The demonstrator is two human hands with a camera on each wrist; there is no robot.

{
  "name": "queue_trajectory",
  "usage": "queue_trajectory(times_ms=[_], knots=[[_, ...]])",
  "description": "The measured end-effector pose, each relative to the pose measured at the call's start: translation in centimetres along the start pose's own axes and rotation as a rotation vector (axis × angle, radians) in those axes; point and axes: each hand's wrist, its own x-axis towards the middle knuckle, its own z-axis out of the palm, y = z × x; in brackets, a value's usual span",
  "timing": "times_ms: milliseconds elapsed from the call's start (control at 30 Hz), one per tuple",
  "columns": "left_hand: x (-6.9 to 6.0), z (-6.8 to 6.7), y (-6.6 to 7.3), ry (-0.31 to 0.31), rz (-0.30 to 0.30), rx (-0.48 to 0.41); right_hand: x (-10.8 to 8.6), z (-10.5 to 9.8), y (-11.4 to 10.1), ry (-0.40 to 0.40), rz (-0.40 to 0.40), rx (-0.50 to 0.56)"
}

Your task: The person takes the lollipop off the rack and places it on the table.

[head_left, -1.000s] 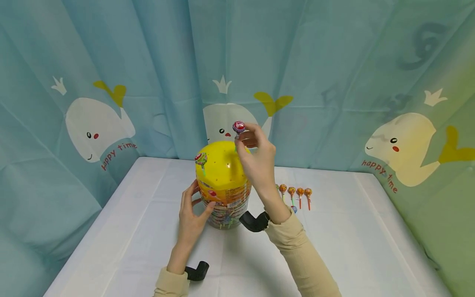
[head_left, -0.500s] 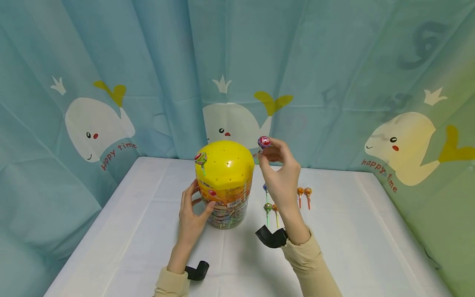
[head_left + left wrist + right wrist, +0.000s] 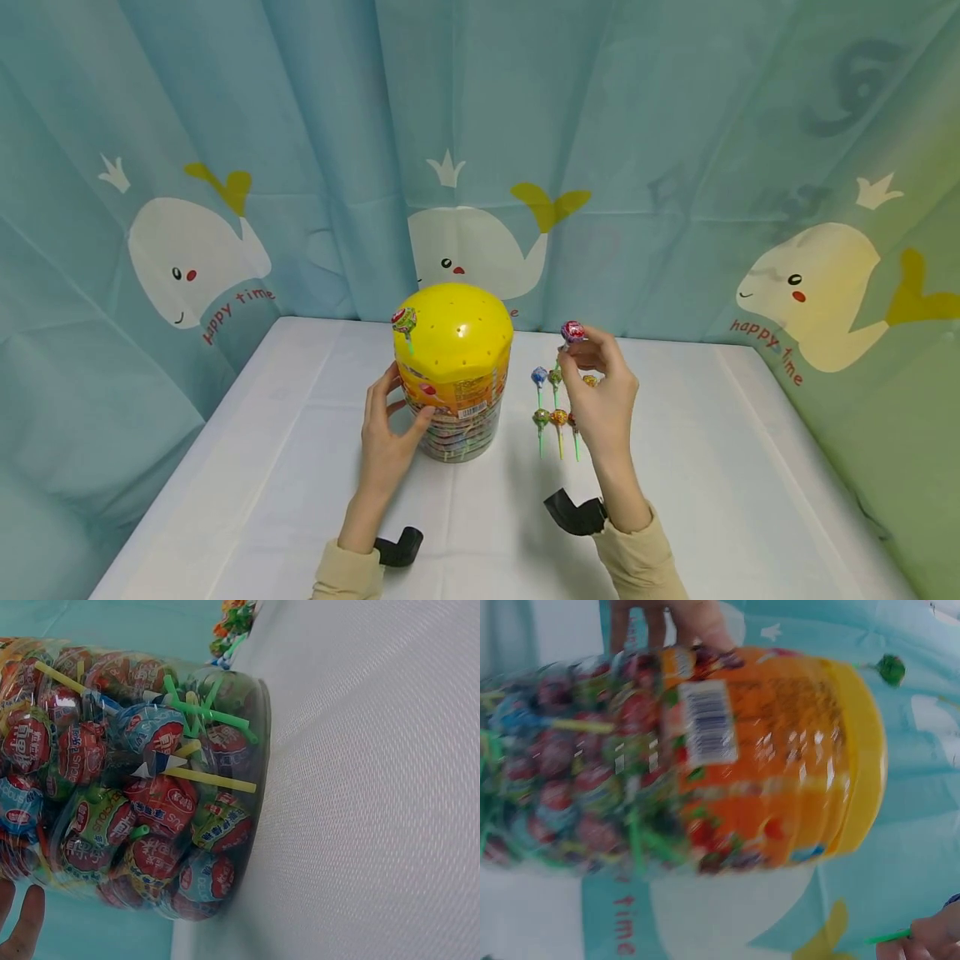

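A clear jar (image 3: pixel 459 433) with a yellow domed lid (image 3: pixel 453 329) stands upright on the table. My left hand (image 3: pixel 386 442) holds its near left side, thumb in front. Small holes dot the lid, and a green-wrapped lollipop (image 3: pixel 405 321) stands in one at the left. Wrapped lollipops (image 3: pixel 157 802) fill the jar in the left wrist view. To the jar's right, my right hand (image 3: pixel 606 400) pinches a red-and-purple lollipop (image 3: pixel 573 332) upright above the table. Its green stick (image 3: pixel 891 937) shows past my fingers in the right wrist view.
Loose lollipops (image 3: pixel 558 418) lie in two rows right of the jar, partly hidden behind my right hand. White cloth covers the table (image 3: pixel 720 467). A blue-green curtain (image 3: pixel 660 250) with whale prints hangs at the back and sides.
My right hand has moved from over the lid to the right and down, carrying the red-and-purple lollipop away from the jar. My left hand has stayed on the jar.
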Motion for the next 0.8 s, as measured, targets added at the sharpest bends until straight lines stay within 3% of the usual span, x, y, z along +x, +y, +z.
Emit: queue_trajectory(times_ms=[433,800], knots=[[0.0,0.0,0.0,0.003,0.002,-0.003,-1.8,-2.6,4.6,0.067,0.150,-0.107],[0.0,0.1,-0.1,0.001,0.001,0.003,-2.0,-4.4,6.9,0.096,0.196,-0.162]])
